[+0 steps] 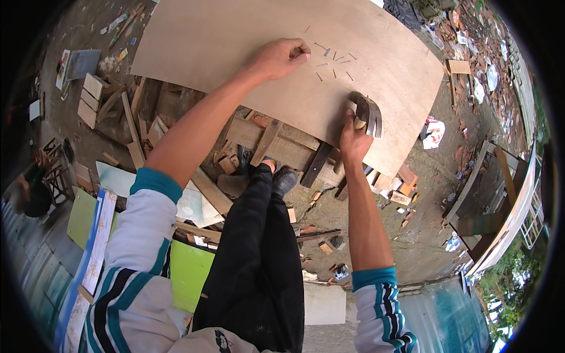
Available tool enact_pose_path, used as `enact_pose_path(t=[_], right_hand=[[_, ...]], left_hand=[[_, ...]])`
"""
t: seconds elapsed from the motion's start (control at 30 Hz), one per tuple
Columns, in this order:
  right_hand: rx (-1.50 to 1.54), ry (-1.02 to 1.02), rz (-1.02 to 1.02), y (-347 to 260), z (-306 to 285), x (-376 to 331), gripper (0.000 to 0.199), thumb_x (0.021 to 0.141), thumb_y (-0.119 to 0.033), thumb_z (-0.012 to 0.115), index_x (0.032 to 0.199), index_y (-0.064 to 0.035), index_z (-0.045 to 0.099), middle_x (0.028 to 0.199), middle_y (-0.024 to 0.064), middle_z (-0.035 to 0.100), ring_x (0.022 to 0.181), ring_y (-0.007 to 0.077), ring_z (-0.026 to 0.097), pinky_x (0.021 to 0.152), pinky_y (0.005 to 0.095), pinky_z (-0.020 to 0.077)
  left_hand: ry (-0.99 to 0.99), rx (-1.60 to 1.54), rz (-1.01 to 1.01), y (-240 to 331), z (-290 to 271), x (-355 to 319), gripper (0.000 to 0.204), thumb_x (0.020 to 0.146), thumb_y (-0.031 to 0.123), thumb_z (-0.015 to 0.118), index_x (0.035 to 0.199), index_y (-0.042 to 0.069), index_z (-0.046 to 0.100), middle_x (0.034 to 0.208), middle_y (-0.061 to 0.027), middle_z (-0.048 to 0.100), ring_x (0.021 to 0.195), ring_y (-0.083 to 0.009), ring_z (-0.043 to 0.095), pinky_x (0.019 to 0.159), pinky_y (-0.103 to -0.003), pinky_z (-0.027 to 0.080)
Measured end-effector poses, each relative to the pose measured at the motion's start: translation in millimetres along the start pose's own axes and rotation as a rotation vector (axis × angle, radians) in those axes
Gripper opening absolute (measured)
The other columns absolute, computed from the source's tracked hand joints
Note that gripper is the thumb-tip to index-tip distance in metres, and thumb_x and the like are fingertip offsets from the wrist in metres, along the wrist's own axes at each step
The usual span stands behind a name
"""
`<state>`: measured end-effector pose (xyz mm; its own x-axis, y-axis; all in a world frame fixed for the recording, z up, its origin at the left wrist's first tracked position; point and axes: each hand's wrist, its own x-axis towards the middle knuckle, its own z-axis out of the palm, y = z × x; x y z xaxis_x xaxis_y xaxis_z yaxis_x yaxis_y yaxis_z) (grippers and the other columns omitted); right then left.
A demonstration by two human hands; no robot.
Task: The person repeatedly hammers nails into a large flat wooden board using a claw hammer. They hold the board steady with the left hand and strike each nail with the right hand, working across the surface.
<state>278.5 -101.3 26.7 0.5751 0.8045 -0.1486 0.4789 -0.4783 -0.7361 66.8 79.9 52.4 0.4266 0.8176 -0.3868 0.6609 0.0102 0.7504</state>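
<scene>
A large sheet of plywood point(212, 41) lies flat in front of me, with several loose nails point(335, 57) scattered over its middle. Just left of the nails, my left hand point(282, 59) rests over the sheet, thumb and fingers pinched together. Whatever may be between those fingertips is too small to make out. My right hand point(356, 138) is wrapped round the handle of a claw hammer point(369, 110) near its head, over the near right part of the sheet. Most of the handle is hidden by the hand.
Under the sheet's near edge are wooden beams point(266, 141) and offcuts. A stack of boards point(91, 100) stands at the left. Bright green panels point(191, 273) lie beside my legs. Debris and plastic litter point(478, 88) cover the ground at the right. Another person point(35, 188) sits at the far left.
</scene>
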Motion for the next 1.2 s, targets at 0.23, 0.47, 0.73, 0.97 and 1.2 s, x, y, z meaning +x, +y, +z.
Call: enact_pose_path(t=[0.23, 0.47, 0.73, 0.97, 1.2], right_hand=[[-0.017, -0.056, 0.047, 0.7, 2.2, 1.8, 0.038, 0.097, -0.028, 0.066, 0.125, -0.0025, 0.066, 0.115, 0.0201, 0.071, 0.105, 0.0325, 0.067, 0.093, 0.0406, 0.0495], [0.018, -0.067, 0.041, -4.6, 2.8, 0.5, 0.036, 0.097, -0.023, 0.066, 0.126, -0.0024, 0.065, 0.12, 0.0185, 0.07, 0.109, 0.0319, 0.067, 0.096, 0.0402, 0.0488], [-0.024, -0.057, 0.098, -1.1, 2.8, 2.5, 0.041, 0.096, -0.032, 0.066, 0.125, -0.002, 0.066, 0.109, 0.02, 0.071, 0.1, 0.0332, 0.067, 0.09, 0.0412, 0.0499], [-0.015, -0.062, 0.1, -8.1, 0.0, 1.3, 0.037, 0.097, -0.026, 0.068, 0.125, -0.0022, 0.066, 0.114, 0.0194, 0.071, 0.104, 0.0312, 0.068, 0.093, 0.0395, 0.0498], [0.019, 0.03, -0.091, 0.6, 4.2, 0.8, 0.046, 0.098, -0.037, 0.067, 0.126, -0.0013, 0.065, 0.11, 0.0189, 0.072, 0.096, 0.0299, 0.067, 0.09, 0.0397, 0.0496]], left_hand=[[0.33, 0.362, 0.318, -36.1, 21.8, 0.1, 0.022, 0.096, 0.039, 0.065, 0.104, 0.023, 0.077, 0.12, 0.0072, 0.066, 0.126, -0.0144, 0.046, 0.109, -0.04, 0.024], [0.375, 0.399, 0.371, -47.0, 23.6, 0.9, 0.022, 0.098, 0.038, 0.064, 0.105, 0.022, 0.077, 0.122, 0.0079, 0.066, 0.127, -0.0149, 0.046, 0.109, -0.04, 0.025], [0.41, 0.429, 0.441, -53.1, 26.7, 3.2, 0.023, 0.099, 0.037, 0.063, 0.107, 0.02, 0.076, 0.122, 0.0077, 0.067, 0.127, -0.015, 0.047, 0.108, -0.04, 0.025], [0.414, 0.343, 0.354, -41.3, 23.4, 12.5, 0.027, 0.098, 0.042, 0.063, 0.106, 0.02, 0.077, 0.116, 0.0078, 0.069, 0.12, -0.0149, 0.052, 0.105, -0.04, 0.026], [0.399, 0.391, 0.352, -29.6, 15.4, 41.0, 0.026, 0.098, 0.043, 0.061, 0.108, 0.025, 0.078, 0.112, 0.0091, 0.069, 0.115, -0.0129, 0.053, 0.101, -0.04, 0.028]])
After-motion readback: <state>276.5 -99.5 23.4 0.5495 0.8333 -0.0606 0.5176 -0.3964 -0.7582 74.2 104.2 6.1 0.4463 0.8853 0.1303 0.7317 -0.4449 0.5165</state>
